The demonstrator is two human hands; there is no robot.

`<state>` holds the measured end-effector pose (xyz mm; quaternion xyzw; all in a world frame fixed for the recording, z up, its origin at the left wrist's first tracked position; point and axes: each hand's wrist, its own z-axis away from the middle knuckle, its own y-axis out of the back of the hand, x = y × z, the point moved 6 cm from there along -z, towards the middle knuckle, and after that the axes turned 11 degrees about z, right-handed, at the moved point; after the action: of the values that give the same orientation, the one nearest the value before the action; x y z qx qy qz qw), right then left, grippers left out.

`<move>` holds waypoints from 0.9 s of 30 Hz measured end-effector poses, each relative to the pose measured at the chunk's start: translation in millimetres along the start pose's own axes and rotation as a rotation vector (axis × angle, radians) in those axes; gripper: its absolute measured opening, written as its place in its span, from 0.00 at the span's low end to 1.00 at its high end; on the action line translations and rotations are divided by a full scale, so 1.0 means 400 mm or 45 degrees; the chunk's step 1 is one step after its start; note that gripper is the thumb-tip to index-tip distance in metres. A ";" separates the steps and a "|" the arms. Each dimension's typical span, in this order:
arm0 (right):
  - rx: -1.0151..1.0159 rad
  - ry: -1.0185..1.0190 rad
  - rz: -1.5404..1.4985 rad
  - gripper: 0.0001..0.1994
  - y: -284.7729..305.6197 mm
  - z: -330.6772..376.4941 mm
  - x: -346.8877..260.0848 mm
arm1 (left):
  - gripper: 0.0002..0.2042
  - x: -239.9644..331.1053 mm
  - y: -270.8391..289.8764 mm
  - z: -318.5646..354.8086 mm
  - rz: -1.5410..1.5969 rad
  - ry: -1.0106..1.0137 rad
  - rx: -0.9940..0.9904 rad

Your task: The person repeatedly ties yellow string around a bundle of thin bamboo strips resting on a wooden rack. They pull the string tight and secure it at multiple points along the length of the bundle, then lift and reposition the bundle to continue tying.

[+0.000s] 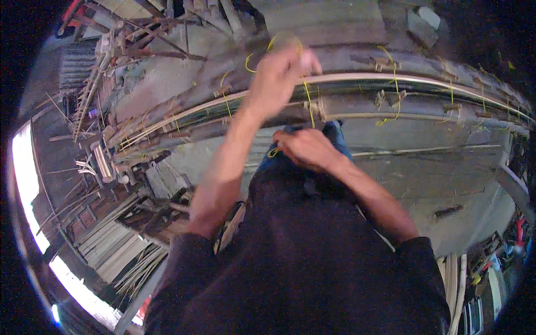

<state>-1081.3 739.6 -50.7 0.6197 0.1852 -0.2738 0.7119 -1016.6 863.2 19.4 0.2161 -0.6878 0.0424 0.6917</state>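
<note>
My left hand (276, 78), blurred by motion, is raised over the far side of a long frame of poles. Its fingers look curled, and a loop of yellow string (247, 62) arcs around them. Another length of yellow string (307, 100) runs from just below that hand across the frame toward the near pole (357, 106). Closer to my body, my right hand (308, 146) is closed, with a small yellow curl of string (273, 152) showing at its fingertips. Pale thin strips (357, 77) lie lengthwise along the frame, between the two poles.
More yellow ties (396, 84) cross the frame at intervals. At the left lie piled wooden pieces (111, 251) and a heap of poles (151, 39). A thin rod (424, 149) rests on the concrete floor (413, 178) at the right. Several colourful items (519, 240) stand at the far right.
</note>
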 end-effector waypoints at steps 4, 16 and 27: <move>-0.197 0.092 0.200 0.12 -0.031 0.007 0.043 | 0.22 -0.271 -0.029 -0.177 0.184 0.581 -0.005; 0.015 -0.805 -1.340 0.18 -0.228 -0.100 -0.098 | 0.16 -0.240 0.444 0.016 -0.561 0.055 -0.017; 0.078 0.395 0.291 0.13 0.326 -0.510 -0.453 | 0.12 -0.236 0.336 0.279 -0.443 -0.033 0.166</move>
<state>-1126.6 980.0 126.9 0.6929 0.2127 -0.0979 0.6819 -1173.2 967.3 -44.0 0.3766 -0.6447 -0.0364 0.6642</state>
